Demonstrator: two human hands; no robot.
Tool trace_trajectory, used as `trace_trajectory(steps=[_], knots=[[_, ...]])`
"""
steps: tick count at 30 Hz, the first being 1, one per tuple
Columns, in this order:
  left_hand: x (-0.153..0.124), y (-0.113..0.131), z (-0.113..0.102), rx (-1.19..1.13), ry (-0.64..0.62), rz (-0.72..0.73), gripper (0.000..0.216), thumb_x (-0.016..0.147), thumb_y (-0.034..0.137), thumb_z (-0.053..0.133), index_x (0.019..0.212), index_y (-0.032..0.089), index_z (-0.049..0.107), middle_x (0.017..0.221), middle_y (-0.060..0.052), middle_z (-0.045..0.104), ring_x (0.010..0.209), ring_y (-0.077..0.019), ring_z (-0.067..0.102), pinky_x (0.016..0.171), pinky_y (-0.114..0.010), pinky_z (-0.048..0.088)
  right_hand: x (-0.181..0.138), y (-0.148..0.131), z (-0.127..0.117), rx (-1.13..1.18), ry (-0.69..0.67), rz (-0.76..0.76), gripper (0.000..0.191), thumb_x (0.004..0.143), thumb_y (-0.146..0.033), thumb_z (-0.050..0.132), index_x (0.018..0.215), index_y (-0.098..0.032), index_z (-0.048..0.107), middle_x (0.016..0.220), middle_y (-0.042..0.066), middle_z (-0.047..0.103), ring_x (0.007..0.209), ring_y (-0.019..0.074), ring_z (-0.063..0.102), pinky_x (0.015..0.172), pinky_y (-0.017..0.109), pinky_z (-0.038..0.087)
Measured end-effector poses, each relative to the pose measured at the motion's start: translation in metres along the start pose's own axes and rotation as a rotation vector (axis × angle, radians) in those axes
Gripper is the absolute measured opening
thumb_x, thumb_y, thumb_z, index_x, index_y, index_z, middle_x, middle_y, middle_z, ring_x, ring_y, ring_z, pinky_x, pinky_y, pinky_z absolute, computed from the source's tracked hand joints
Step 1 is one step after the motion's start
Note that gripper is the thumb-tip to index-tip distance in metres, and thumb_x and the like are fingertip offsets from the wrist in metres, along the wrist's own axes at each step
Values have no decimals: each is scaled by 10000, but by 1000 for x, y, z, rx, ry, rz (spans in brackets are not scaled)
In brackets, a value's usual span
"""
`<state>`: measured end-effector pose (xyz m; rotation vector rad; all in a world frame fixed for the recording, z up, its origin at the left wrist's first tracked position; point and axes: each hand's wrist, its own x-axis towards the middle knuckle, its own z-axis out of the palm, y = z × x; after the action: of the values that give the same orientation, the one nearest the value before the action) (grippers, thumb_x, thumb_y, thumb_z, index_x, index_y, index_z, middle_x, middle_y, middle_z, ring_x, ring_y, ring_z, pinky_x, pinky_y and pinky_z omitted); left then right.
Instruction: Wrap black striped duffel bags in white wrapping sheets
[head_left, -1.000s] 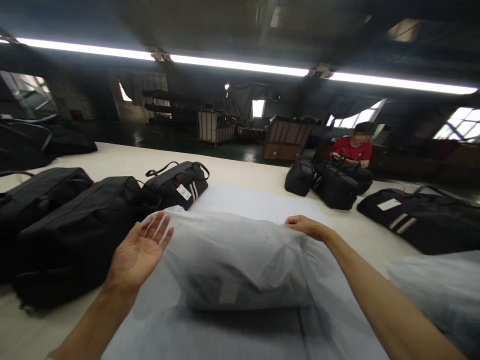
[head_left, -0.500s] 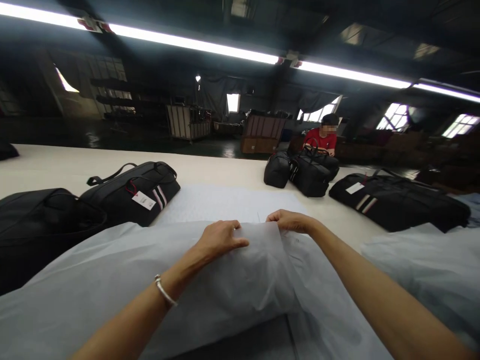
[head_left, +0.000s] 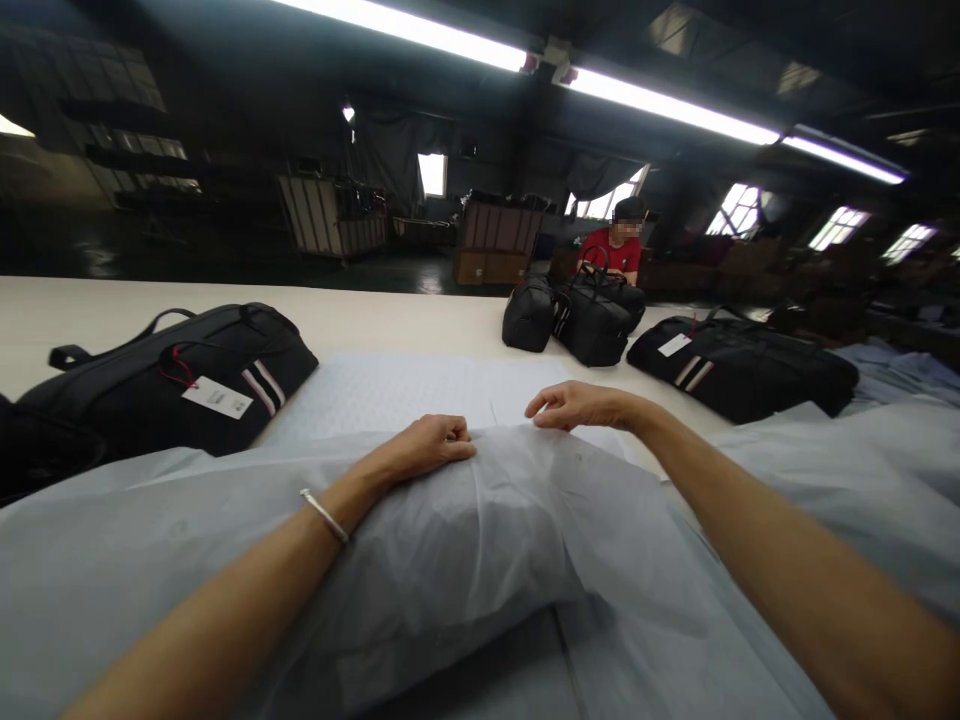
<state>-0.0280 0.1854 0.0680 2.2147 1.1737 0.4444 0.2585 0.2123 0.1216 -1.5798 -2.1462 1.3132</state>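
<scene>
A translucent whitish plastic bag [head_left: 480, 540] spreads across the foreground, bulging over something whose shape is hidden under it. My left hand [head_left: 431, 445], with a silver bangle on the wrist, has its fingers curled into the upper edge of the plastic. To its right, my right hand [head_left: 570, 405] is bent down at the same edge, thumb and fingers drawn together in a pinch at the film. On the left lies a black duffel bag [head_left: 187, 375] with a striped band and a white hang tag [head_left: 217, 397].
A white sheet [head_left: 420, 390] lies on the pale table [head_left: 405, 315] beyond my hands. Black bags [head_left: 592, 320] stand at the far edge, near a person in a red shirt [head_left: 600, 245]. Another black duffel [head_left: 742, 365] and more plastic [head_left: 840, 470] are at right.
My left fingers have closed onto the plastic from a spread pose. The plastic has bunched up between my hands. The view has turned right, so the surroundings shift left.
</scene>
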Motion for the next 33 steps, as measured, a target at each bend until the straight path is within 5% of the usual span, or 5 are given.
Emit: trace_trajectory(steps=[5, 11, 17, 27, 33], knots=[[-8, -8, 4, -138, 35, -13, 228, 781, 408, 591, 740, 185, 605, 803, -11, 659, 784, -196, 595, 670, -261, 391, -107, 89, -11, 229, 267, 280, 715, 710, -641, 739, 1261, -205, 609, 1261, 152, 635, 1166, 310, 595, 969, 406, 479], [-7, -6, 4, -190, 53, 7, 229, 768, 417, 595, 746, 189, 598, 882, -39, 688, 857, -220, 619, 744, -276, 437, -191, 178, 81, 702, 235, 496, 828, 620, -711, 770, 1288, -260, 583, 1307, 140, 613, 1212, 321, 577, 1038, 440, 449], [-10, -3, 7, -339, 39, 50, 218, 775, 394, 601, 722, 188, 550, 1083, -65, 689, 1032, -234, 621, 897, -308, 458, -162, 144, 120, 1061, 448, 297, 405, 672, -513, 821, 950, -242, 702, 1028, 72, 726, 987, 286, 673, 894, 393, 555], [-15, -3, 6, -594, 46, 50, 197, 759, 332, 630, 701, 182, 517, 1182, -90, 650, 1102, -262, 608, 948, -360, 454, -68, 121, 18, 739, 953, -38, 462, 480, -449, 901, 743, -192, 620, 629, -32, 596, 534, 98, 516, 493, 203, 468], [-18, 2, 2, -681, 73, 75, 191, 742, 275, 657, 669, 173, 512, 1111, -98, 662, 1087, -251, 604, 946, -351, 444, -3, 90, 18, 504, 1145, -53, 466, 551, -423, 823, 912, -177, 659, 939, 78, 686, 913, 263, 629, 861, 407, 517]])
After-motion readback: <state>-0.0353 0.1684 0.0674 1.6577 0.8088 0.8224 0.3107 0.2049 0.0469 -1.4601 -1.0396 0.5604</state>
